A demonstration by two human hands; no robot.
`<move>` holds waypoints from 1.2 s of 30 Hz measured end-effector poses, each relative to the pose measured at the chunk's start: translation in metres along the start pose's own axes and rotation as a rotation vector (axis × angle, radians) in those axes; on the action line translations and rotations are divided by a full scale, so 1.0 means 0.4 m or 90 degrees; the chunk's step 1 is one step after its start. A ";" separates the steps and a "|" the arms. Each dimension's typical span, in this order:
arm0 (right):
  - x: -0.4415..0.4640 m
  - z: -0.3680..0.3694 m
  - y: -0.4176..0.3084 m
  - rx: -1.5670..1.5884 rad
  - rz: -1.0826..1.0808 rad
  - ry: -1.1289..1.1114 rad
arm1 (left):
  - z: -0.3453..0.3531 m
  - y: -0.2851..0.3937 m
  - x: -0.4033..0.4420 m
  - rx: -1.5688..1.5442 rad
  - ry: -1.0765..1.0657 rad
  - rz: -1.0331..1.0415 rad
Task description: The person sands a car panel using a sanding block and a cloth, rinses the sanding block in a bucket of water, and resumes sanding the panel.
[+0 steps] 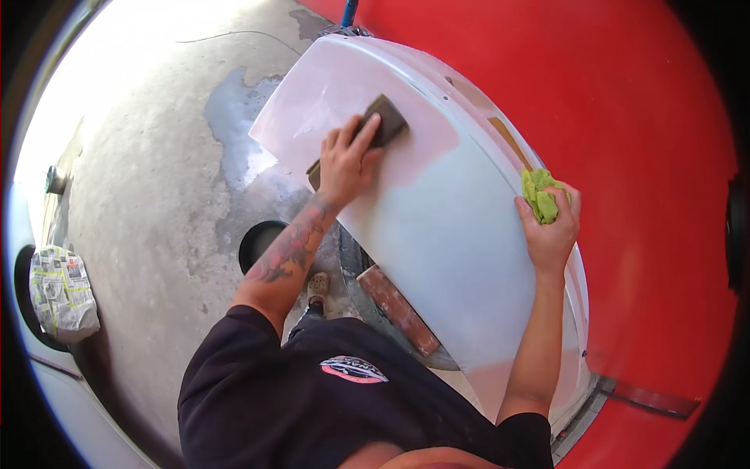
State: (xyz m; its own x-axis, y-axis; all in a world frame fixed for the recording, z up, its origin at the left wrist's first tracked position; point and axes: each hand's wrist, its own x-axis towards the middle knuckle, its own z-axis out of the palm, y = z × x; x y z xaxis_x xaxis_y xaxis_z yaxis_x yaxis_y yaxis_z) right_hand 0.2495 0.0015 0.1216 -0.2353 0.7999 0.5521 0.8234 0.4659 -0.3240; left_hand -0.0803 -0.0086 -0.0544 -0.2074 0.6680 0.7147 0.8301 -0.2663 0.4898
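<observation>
A large curved car body panel (pixel 445 227), pale white with pinkish patches, lies in front of me. My left hand (pixel 348 164) presses a dark brown sheet of sandpaper (pixel 384 123) against its upper pinkish part. One end of the sheet shows beyond the fingertips, and another edge shows by the wrist. At the panel's right edge, my right hand (pixel 553 227) is closed around a crumpled lime-green cloth (pixel 539 195). The cloth touches the raised rim, near a brown strip (pixel 510 142) on the panel's side.
A red vehicle surface (pixel 641 195) stands close on the right. Below the panel are a reddish block (pixel 398 310) and a round dark support. A black basin (pixel 260 244) sits on the wet concrete floor (pixel 164 156). At left, newspaper (pixel 64 293) covers a wheel of a light-coloured vehicle.
</observation>
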 end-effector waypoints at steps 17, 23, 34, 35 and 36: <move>-0.001 -0.003 -0.010 -0.017 0.010 0.001 | 0.029 -0.158 0.222 0.073 0.099 -0.250; -0.001 -0.002 -0.018 -0.021 0.023 0.004 | 0.030 0.124 -0.046 0.007 0.037 -0.103; 0.004 -0.004 -0.022 -0.029 0.032 0.010 | 0.014 -0.232 0.246 -0.023 0.069 -0.366; 0.001 -0.002 -0.017 -0.020 0.018 0.009 | 0.003 -0.227 0.246 -0.031 0.056 -0.374; 0.000 0.001 -0.004 -0.011 0.005 0.011 | 0.002 -0.229 0.242 0.009 0.040 -0.370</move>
State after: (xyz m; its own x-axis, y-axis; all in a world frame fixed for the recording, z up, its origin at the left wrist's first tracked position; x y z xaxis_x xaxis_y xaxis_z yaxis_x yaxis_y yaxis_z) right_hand 0.2480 0.0010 0.1217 -0.2198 0.7971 0.5625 0.8343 0.4524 -0.3151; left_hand -0.1761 0.0809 -0.0306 -0.6608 0.6589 0.3594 0.5777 0.1407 0.8040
